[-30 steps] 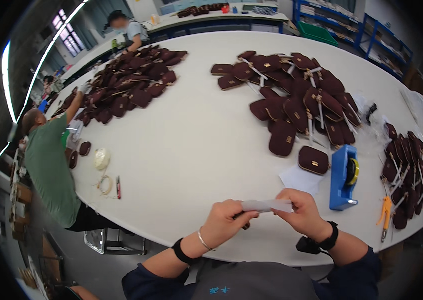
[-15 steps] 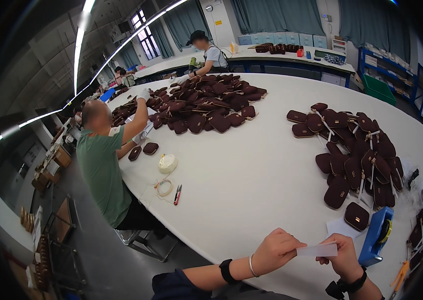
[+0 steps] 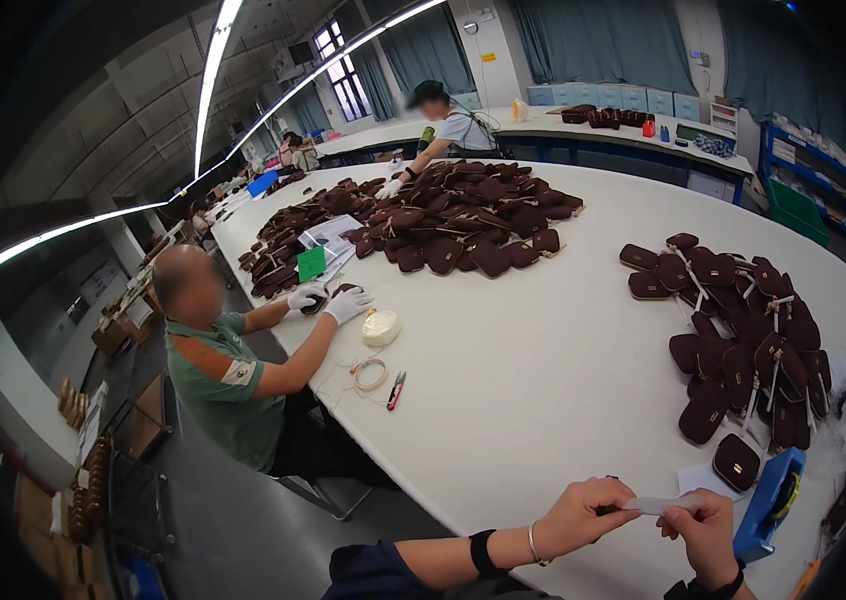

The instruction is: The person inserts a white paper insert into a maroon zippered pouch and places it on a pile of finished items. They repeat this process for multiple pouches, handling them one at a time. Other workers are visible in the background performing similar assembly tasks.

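Observation:
My left hand (image 3: pixel 588 515) pinches one end of a narrow whitish strip (image 3: pixel 651 505), which looks like paper. At its other end, my right hand (image 3: pixel 701 532) grips the strip between thumb and fingers. The strip appears bent or folded lengthwise, above the near edge of the table. Just beyond my right hand, a dark brown zipped pouch (image 3: pixel 736 462) lies partly over a white sheet (image 3: pixel 700 482). To the right of that hand stands a blue tape dispenser (image 3: pixel 771 505).
Brown pouches with white strips form a pile (image 3: pixel 743 345) on the right of the white table (image 3: pixel 513 370). A larger heap (image 3: pixel 443 215) lies farther back. Red-handled snips (image 3: pixel 397 390), a tape roll (image 3: pixel 372 375) and a green-shirted co-worker (image 3: pixel 218 380) are to the left.
The strip, flat and wide before, now looks narrower and folded between my fingers. The co-worker's gloved hands have come down together onto a pouch. My view has shifted left.

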`<state>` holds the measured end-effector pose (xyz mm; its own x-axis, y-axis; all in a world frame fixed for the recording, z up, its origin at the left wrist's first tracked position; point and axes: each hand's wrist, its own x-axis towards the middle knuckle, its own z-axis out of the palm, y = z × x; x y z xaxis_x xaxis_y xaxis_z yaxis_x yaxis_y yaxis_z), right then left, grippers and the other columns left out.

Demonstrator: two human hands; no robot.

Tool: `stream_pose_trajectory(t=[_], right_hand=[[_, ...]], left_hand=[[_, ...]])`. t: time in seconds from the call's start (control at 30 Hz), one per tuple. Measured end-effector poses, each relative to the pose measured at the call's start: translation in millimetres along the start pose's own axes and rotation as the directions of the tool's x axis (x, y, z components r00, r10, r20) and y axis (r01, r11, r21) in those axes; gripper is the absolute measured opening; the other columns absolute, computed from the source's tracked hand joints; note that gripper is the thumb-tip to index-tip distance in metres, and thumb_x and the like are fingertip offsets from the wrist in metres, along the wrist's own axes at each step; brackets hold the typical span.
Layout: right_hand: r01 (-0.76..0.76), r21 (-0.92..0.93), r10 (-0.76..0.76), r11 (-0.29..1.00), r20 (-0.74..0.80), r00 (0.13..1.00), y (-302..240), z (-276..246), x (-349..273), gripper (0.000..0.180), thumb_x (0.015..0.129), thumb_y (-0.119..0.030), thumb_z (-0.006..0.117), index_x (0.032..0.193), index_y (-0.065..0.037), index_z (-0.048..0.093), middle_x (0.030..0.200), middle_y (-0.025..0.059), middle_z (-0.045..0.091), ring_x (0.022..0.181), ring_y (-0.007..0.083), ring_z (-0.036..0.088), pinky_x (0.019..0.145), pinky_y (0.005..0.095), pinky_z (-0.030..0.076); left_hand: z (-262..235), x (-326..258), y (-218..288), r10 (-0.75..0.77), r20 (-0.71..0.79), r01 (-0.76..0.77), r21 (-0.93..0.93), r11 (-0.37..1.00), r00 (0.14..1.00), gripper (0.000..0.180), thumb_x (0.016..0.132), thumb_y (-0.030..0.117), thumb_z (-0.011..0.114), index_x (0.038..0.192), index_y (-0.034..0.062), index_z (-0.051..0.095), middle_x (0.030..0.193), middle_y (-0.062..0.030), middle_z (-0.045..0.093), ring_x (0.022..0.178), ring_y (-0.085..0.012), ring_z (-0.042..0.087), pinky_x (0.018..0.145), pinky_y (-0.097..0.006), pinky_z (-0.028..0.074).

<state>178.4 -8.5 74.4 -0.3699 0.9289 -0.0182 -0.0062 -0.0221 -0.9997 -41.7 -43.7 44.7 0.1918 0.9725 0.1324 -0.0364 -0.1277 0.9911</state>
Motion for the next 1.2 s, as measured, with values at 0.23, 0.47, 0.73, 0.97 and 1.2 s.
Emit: stream_pose_trajectory(t=[0.23, 0.47, 0.73, 0.97, 1.2], right_hand=[[0.310, -0.383, -0.326, 0.870, 0.026, 0.945, 2, -3, -5, 0.009, 0.079, 0.003, 0.072, 0.078, 0.001, 0.064, 0.071, 0.0070, 0.064, 0.061, 0.0139, 0.059, 0.057, 0.0256, 0.045], [0.309, -0.317, -0.268, 0.897, 0.167, 0.949, -3, 0, 6, 0.008, 0.082, -0.001, 0.073, 0.088, -0.001, 0.067, 0.080, 0.0079, 0.066, 0.067, 0.0151, 0.061, 0.059, 0.0273, 0.046], [-0.236, 0.003, 0.233, 0.972, 0.147, 0.961, -13, -16, -2, 0.010, 0.090, -0.011, 0.069, 0.091, -0.001, 0.068, 0.078, 0.0027, 0.067, 0.071, 0.0061, 0.061, 0.061, 0.0216, 0.046], [-0.140, 0.078, 0.127, 0.987, 0.155, 0.980, 0, -19, 1, 0.011, 0.091, -0.013, 0.070, 0.088, -0.002, 0.067, 0.075, 0.0006, 0.064, 0.068, 0.0039, 0.056, 0.059, 0.0195, 0.042], [0.000, -0.097, 0.007, 0.995, 0.077, 0.997, 6, -15, -2, 0.013, 0.090, -0.012, 0.070, 0.086, -0.001, 0.065, 0.074, -0.0002, 0.062, 0.067, 0.0047, 0.052, 0.059, 0.0224, 0.041]], left_hand=[[2, 8, -4, 0.097, -0.026, -0.092, 0.135, 0.987, 0.995, 0.008, 0.082, 0.007, 0.075, 0.089, 0.0071, 0.070, 0.089, -0.0018, 0.068, 0.080, -0.0127, 0.058, 0.077, -0.028, 0.043], [-12, 9, 12, 0.295, 0.103, -0.304, 0.524, 0.795, 0.950, 0.015, 0.080, 0.001, 0.072, 0.093, 0.0077, 0.069, 0.081, -0.0015, 0.068, 0.069, -0.0150, 0.061, 0.078, -0.028, 0.040], [2, 11, 5, 0.278, 0.079, -0.279, 0.501, 0.819, 0.957, 0.014, 0.081, -0.002, 0.071, 0.093, 0.0039, 0.072, 0.081, -0.0045, 0.072, 0.069, -0.0149, 0.063, 0.071, -0.027, 0.046], [6, 9, 9, -0.050, -0.068, 0.059, 0.139, 0.988, 0.996, 0.005, 0.085, 0.006, 0.074, 0.088, 0.0016, 0.073, 0.087, -0.0068, 0.072, 0.077, -0.0142, 0.062, 0.067, -0.026, 0.046], [5, 9, 14, -0.238, -0.015, 0.238, -0.030, 0.971, 0.971, 0.010, 0.086, 0.006, 0.072, 0.095, 0.0011, 0.070, 0.087, -0.0044, 0.069, 0.075, -0.0110, 0.059, 0.062, -0.026, 0.045]])
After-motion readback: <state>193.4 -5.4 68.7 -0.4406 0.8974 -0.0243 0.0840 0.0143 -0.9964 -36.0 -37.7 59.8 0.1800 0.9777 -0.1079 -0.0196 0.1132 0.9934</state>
